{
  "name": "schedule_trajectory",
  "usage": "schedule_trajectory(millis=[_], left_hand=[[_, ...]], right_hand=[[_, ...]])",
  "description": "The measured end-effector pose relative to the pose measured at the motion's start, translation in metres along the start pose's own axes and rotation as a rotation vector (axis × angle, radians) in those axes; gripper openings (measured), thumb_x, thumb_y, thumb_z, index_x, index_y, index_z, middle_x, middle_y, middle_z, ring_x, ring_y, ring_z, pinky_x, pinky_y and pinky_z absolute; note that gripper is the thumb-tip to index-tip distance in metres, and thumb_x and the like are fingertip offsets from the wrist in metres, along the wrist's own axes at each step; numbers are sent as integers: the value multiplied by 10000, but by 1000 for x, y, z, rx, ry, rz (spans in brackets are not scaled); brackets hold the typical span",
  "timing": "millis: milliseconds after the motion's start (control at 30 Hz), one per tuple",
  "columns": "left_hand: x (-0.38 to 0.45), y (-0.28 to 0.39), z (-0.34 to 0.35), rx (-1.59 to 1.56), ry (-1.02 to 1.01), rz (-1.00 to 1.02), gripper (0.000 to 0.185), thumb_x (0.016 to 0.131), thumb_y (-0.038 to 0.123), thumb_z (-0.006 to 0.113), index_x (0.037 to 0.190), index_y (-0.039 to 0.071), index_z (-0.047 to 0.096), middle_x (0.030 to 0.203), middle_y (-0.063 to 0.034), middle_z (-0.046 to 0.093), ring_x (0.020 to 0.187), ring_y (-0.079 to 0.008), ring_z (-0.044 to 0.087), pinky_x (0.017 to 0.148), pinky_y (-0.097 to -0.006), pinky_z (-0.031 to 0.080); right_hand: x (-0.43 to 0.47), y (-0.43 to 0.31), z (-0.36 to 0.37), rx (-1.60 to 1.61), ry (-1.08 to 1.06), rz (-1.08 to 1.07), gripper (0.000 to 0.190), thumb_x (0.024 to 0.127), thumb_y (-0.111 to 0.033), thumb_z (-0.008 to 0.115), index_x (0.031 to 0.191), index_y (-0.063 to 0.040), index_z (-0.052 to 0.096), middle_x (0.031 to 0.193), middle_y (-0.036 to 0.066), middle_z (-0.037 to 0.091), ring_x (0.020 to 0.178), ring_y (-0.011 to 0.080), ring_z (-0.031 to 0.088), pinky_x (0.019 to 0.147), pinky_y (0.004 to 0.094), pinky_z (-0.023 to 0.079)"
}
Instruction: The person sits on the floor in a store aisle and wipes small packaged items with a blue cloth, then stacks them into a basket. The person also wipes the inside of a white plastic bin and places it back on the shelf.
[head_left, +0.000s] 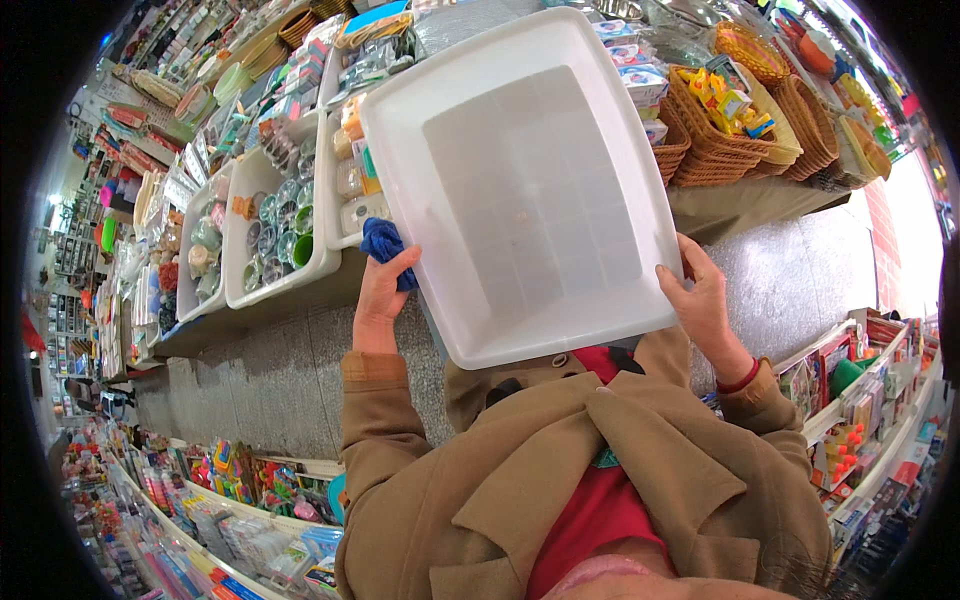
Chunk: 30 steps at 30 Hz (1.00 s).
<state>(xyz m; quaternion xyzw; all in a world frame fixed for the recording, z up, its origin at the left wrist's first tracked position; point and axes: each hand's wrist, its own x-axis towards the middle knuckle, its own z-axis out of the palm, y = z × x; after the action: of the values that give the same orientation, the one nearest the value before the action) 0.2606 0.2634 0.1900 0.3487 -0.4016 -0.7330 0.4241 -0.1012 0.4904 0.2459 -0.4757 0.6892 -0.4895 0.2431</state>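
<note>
A large translucent white plastic bin (525, 187) is held up in front of me, its inside facing my view and bare. My left hand (386, 289) grips the bin's left rim, thumb on the inner side. Bunched in that same hand is a blue cloth (386, 244), pressed against the rim. On the opposite side my right hand (697, 289) holds the right rim near its lower corner, with the thumb over the edge. The bin hides part of the display table behind it.
Beyond the bin, a display table carries a white bin of glassware (281, 225), a bin of packaged goods (356, 180) and stacked wicker baskets (720, 135). Speckled floor (247, 397) runs along the aisle. Shelves of toys (255, 480) and stationery (847, 420) stand at my sides.
</note>
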Motion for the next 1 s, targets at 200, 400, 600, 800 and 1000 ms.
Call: schedule_trajectory(millis=[200, 400, 600, 800, 1000], left_hand=[[8, 9, 27, 16, -83, 70, 603, 808, -99, 714, 1364, 41, 527, 1243, -74, 646, 1149, -229, 632, 1002, -380, 517], [31, 17, 75, -9, -166, 91, 447, 909, -18, 672, 1335, 33, 545, 1216, -83, 652, 1082, -203, 643, 943, -355, 530], [66, 39, 164, 94, -120, 347, 306, 964, 112, 690, 1241, 28, 593, 946, -54, 668, 788, -121, 605, 695, -253, 502], [57, 4, 295, 472, -595, 374, 597, 887, 62, 777, 1419, 81, 507, 1080, 15, 573, 928, -67, 574, 767, -214, 507], [48, -21, 359, 784, -829, 1019, 842, 790, 242, 853, 1493, 61, 426, 1488, -163, 450, 1399, -331, 420, 1166, -445, 336]], right_hand=[[31, 30, 4, -147, 231, -64, 167, 875, -53, 704, 975, 9, 586, 805, 64, 568, 763, 102, 526, 698, 304, 472], [52, 39, -33, 120, 434, 93, 256, 909, -98, 728, 797, -35, 507, 697, -58, 466, 642, 23, 409, 532, 234, 360], [29, 44, -84, 15, 651, 53, 208, 910, -100, 722, 814, -27, 553, 705, -44, 528, 651, 24, 451, 554, 235, 401], [5, 69, -117, -96, 843, 152, 215, 889, -142, 734, 815, -13, 579, 669, -19, 558, 623, 41, 462, 553, 262, 424], [-40, 80, -150, -134, 974, 167, 189, 878, -144, 747, 853, -3, 623, 681, -9, 597, 622, 40, 489, 546, 259, 432]])
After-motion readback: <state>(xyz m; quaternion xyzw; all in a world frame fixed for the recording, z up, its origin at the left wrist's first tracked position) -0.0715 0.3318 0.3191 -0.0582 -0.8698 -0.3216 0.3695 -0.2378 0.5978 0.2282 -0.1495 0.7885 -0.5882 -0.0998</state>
